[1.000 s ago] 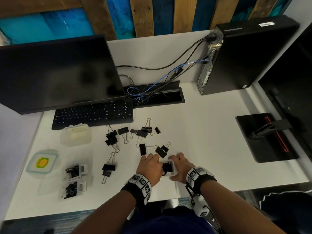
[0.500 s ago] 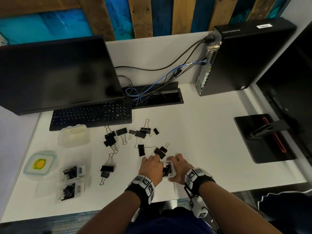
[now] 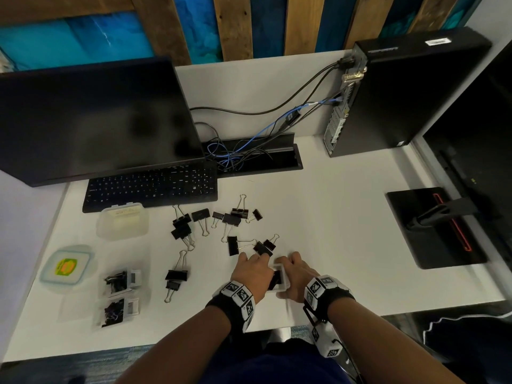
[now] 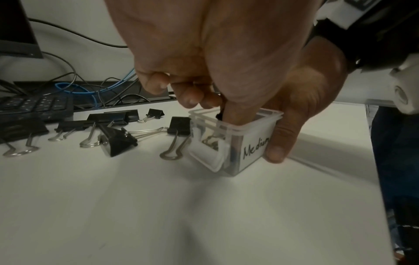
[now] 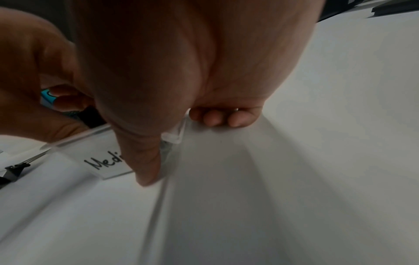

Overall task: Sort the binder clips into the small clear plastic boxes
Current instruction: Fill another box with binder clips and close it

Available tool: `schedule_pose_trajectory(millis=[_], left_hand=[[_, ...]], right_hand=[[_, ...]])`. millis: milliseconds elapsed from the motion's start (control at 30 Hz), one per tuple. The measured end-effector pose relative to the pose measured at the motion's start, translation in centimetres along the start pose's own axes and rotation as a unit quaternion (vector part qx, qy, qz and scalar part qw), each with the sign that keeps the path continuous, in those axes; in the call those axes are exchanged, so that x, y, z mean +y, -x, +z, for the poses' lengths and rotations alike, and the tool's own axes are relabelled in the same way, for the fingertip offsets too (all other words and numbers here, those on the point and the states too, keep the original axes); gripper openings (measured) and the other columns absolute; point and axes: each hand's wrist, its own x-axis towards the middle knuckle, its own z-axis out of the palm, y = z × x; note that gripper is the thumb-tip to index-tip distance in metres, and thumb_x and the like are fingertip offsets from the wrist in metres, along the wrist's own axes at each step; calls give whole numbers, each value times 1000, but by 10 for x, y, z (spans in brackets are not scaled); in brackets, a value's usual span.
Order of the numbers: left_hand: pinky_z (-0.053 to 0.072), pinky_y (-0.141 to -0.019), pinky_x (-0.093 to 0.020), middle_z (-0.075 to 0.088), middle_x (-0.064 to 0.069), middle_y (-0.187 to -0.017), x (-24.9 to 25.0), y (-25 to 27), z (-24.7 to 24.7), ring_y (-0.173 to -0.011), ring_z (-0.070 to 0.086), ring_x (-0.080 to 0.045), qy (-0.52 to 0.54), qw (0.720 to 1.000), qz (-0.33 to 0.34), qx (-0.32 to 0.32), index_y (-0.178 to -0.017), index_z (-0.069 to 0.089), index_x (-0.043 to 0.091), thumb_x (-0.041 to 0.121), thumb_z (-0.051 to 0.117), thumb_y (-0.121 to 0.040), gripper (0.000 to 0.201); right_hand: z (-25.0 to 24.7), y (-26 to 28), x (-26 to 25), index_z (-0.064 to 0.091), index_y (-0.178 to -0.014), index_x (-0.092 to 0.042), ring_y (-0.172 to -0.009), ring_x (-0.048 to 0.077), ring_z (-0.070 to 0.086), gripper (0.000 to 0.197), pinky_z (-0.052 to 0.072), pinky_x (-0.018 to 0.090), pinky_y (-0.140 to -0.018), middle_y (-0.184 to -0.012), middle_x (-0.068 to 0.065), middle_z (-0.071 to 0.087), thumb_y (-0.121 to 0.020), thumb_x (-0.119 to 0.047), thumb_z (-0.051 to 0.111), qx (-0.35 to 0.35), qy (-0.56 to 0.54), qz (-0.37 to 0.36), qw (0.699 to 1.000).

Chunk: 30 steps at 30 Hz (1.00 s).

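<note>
White desk point(image 3: 346, 231) carries everything. My right hand point(image 3: 297, 275) grips the open "Medium" box point(image 4: 235, 141) upright by its wall; my left hand point(image 3: 253, 273) pinches a binder clip point(image 4: 221, 112) straight down into its mouth. Roughly thirteen loose clips point(image 3: 232, 220) lie beyond my fingertips, two filled boxes point(image 3: 122, 295) far left.

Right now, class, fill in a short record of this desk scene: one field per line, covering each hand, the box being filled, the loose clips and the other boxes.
Left hand: thumb pushing a black binder clip down into the box
Right hand: grips the box's side
Small clear plastic box: open, on the white desk, handwritten label "Medium"
Loose black binder clips: scattered in front of the black keyboard
Other small clear boxes: two at the left, holding clips
</note>
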Motion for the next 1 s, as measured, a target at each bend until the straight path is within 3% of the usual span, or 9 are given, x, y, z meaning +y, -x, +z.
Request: schedule_pose_trajectory(millis=[167, 467, 600, 733, 867, 1000], left_hand=[[31, -91, -42, 50, -3, -112, -4, 2, 4, -104, 51, -23, 37, 998, -13, 44, -110, 62, 18, 35, 46, -97, 27], [35, -90, -37, 54, 1, -111, -11, 12, 9, -103, 54, -20, 89, 991, -32, 98, -114, 57, 23, 37, 43, -97, 26], [41, -86, -34, 57, 3, -111, -14, 15, 8, -100, 56, -20, 146, 982, -42, 109, -117, 53, 25, 27, 49, -94, 24], [36, -85, -33, 53, 2, -113, -14, 14, 5, -103, 53, -20, 135, 985, -14, 103, -117, 55, 26, 16, 49, -90, 29], [33, -83, -34, 50, -1, -115, -7, 11, 3, -103, 51, -23, 105, 992, 7, 71, -119, 61, 22, 14, 46, -91, 32], [36, -82, -35, 52, -2, -115, -4, 9, 4, -103, 54, -24, 133, 989, -5, 64, -131, 50, 26, 14, 48, -90, 42]], right_hand=[[0, 0, 0, 32, -137, -32, -112, 26, 52, 81, 50, 39, -88, -127, 0, 29, -71, -47, 76, -4, -5, 2, 1000], [-1, 0, -1, 32, -137, -32, -114, 28, 52, 82, 50, 42, -91, -128, 1, 30, -70, -46, 77, -8, -10, 5, 1000], [-2, 0, 0, 31, -138, -31, -116, 27, 51, 82, 50, 41, -92, -130, 1, 29, -71, -46, 76, -8, -12, 3, 1000], [-2, 1, -1, 31, -138, -32, -115, 27, 51, 82, 50, 40, -91, -129, 0, 29, -71, -47, 76, -9, -14, 2, 1000], [-2, 1, -1, 33, -135, -31, -111, 27, 53, 80, 50, 40, -88, -126, 0, 30, -70, -46, 76, -6, -14, 0, 1000], [-1, 1, -1, 34, -133, -34, -110, 26, 54, 78, 51, 41, -89, -125, -1, 31, -69, -47, 75, -7, -21, 0, 1000]])
